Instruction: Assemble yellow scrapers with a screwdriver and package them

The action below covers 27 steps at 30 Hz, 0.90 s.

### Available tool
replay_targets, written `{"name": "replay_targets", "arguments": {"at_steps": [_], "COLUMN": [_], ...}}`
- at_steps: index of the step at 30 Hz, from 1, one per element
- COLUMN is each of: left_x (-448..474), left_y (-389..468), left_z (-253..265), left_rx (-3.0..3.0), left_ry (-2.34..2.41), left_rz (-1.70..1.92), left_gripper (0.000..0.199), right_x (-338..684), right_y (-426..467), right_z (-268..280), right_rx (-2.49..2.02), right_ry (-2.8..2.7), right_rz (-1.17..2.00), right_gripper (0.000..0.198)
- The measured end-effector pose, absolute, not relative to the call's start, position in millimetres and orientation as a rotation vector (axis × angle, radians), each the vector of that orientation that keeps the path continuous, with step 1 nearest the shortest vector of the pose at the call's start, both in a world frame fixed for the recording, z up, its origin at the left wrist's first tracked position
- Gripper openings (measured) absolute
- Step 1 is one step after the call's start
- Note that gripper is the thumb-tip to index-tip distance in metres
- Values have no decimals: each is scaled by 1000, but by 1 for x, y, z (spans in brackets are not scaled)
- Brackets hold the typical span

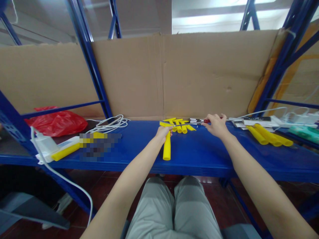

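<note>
My left hand [163, 131] grips the top end of a yellow tube [166, 148] that points down toward me over the blue shelf [139, 149]. My right hand [216, 125] is closed on a thin tool with a red handle [199, 121], whose metal tip reaches left toward the tube's top. A small pile of short yellow tube pieces [179, 125] lies just behind both hands. Whether the tool tip touches the tube cannot be made out.
Three long yellow tubes [269, 135] lie to the right, beside white cables and a power strip [296, 118]. A coiled white cable [109, 124], a red plastic bag [58, 122] and a yellow tube [65, 151] sit left. Cardboard [159, 76] backs the shelf, between blue posts.
</note>
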<state>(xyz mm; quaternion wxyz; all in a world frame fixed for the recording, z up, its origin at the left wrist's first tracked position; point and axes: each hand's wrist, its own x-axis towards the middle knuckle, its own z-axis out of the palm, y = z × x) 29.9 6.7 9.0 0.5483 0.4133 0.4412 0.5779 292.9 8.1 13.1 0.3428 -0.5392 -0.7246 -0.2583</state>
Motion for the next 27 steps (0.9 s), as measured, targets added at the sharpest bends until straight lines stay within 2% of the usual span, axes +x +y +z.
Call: {"name": "replay_targets", "arguments": {"at_steps": [8, 15, 27], "left_x": [32, 35, 36], "left_y": [5, -3, -4], "left_z": [13, 23, 22], "left_rx": [957, 967, 1032], "left_ry": [1122, 1174, 1222], "left_rz": [1363, 1316, 1354], "left_gripper": [12, 17, 22], "right_x": [293, 291, 278], "right_y": [7, 4, -16], "right_z": [14, 16, 30], "right_rx": [-1417, -1430, -1364], "right_ry": [-1892, -1911, -1927], "right_rz": [-677, -700, -890], "right_gripper": [16, 17, 13]}}
